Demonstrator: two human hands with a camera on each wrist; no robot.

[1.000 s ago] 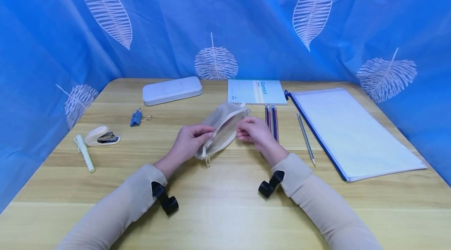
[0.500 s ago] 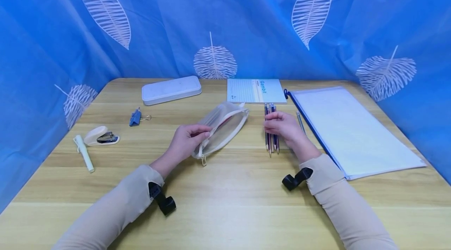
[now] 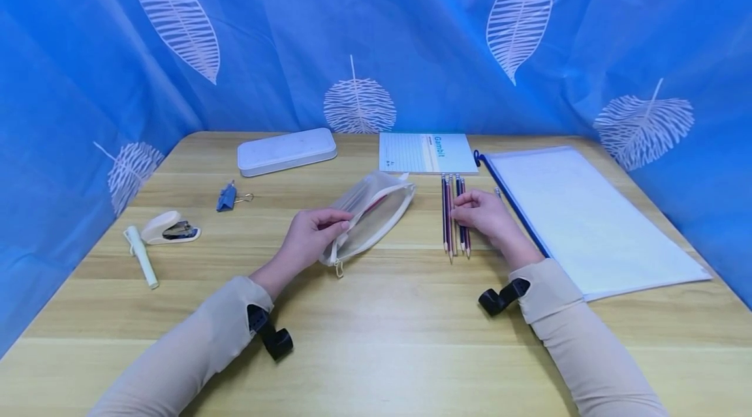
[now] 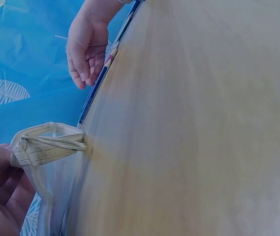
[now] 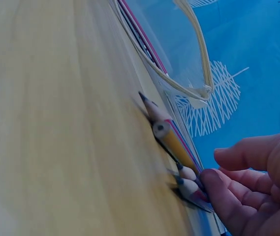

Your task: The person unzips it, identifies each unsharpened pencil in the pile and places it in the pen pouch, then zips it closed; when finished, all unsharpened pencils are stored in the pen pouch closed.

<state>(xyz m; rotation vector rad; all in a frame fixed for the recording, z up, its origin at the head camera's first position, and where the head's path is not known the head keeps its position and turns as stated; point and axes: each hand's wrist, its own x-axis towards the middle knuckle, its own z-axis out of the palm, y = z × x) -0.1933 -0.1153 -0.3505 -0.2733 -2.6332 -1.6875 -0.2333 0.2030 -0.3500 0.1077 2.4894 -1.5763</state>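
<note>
Thumb and fingers of my left hand point(image 3: 314, 234) pinch the edge of a pale mesh zip pouch point(image 3: 357, 194), whose mouth gapes toward the right hand. Pencils point(image 5: 139, 37) show inside it in the right wrist view. To its right, several striped pencils point(image 3: 446, 218) lie side by side on the table, points toward me. My right hand point(image 3: 486, 216) is over them, fingertips among the pencils. In the right wrist view a fingertip meets the pencils beside a yellow one point(image 5: 176, 147) with a flat end, while the thumb stands apart.
A clear zip folder point(image 3: 593, 221) with a blue edge lies right, a notebook point(image 3: 411, 153) and white case point(image 3: 288, 151) at the back. On the left are a blue binder clip point(image 3: 226, 197), a white stapler point(image 3: 161, 226) and a pale green pen point(image 3: 141, 257). A blue curtain point(image 3: 270, 45) hangs behind.
My right hand has moved right from the pouch's mouth to the pencils, which have now spread apart a little. The left hand keeps its hold on the pouch.
</note>
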